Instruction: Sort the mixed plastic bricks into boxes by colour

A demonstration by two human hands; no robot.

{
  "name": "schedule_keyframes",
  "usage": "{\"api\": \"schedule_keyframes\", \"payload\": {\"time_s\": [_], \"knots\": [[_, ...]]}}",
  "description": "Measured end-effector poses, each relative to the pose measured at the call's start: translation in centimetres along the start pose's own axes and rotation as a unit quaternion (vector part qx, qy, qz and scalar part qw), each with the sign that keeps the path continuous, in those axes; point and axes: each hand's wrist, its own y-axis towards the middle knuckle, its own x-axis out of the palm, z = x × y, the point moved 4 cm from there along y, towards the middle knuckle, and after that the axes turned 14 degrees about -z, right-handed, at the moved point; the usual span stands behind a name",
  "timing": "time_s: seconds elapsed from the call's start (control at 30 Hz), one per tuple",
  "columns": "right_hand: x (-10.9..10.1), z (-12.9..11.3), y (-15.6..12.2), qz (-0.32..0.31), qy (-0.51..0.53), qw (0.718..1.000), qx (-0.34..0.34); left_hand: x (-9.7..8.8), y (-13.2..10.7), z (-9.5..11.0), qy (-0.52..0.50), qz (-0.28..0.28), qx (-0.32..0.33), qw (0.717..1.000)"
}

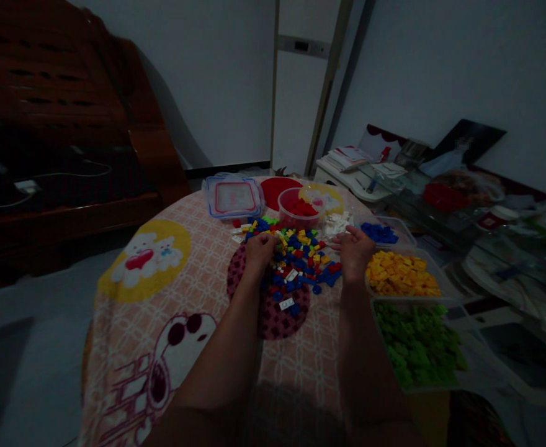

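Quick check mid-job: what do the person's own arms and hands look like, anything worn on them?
The left hand and right hand wear no gloves, and the left forearm and right forearm show no sleeves down to the frame's edge. No watch, ring or bracelet shows, though the picture is dim.

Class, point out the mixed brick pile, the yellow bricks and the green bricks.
mixed brick pile (301, 256), head view, centre of the heap between the hands.
yellow bricks (401, 274), head view, centre of their heap.
green bricks (417, 344), head view, centre of their heap.
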Motion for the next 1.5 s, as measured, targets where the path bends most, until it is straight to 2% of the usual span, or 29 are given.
{"api": "schedule_keyframes", "payload": {"time_s": [0.07, 0.17, 0.3, 0.37, 0.47, 0.6, 0.7, 0.93, 1.13, 1.5], "knots": [[0.1, 0.1, 0.0, -0.017, -0.006, 1.000, 0.004, 0.0, 0.0, 0.0, 0.003, 0.000, 0.000, 1.000], [1.1, 0.5, -0.2, -0.093, -0.052, 0.994, 0.019, 0.0, 0.1, 0.0, 0.002, 0.003, -0.003, 1.000], [2.8, 1.0, -0.7, -0.178, -0.188, 0.966, -0.018, 0.0, 0.1, -0.1, 0.000, 0.004, -0.003, 1.000], [3.7, 0.8, -1.1, -0.191, -0.287, 0.937, -0.056, 0.0, 0.2, -0.2, 0.006, 0.002, -0.002, 1.000], [5.0, 0.4, -2.0, -0.211, -0.428, 0.875, -0.082, 0.0, 0.2, -0.3, 0.010, 0.004, -0.001, 1.000], [6.2, 0.3, -2.9, -0.249, -0.554, 0.792, -0.058, 0.1, 0.1, -0.4, -0.004, 0.003, 0.004, 1.000], [6.5, 0.5, -3.0, -0.278, -0.593, 0.755, -0.041, 0.1, 0.1, -0.4, -0.006, 0.005, 0.004, 1.000], [6.4, 0.5, -2.8, -0.272, -0.595, 0.755, -0.046, 0.1, 0.0, -0.3, -0.006, 0.005, 0.005, 1.000], [6.8, 0.4, -2.8, -0.296, -0.607, 0.737, -0.034, 0.1, 0.1, 0.0, 0.009, 0.006, -0.004, 1.000], [7.2, 0.5, -2.6, -0.286, -0.620, 0.730, -0.040, 0.1, -0.1, -0.1, 0.016, 0.001, 0.009, 1.000]]}}
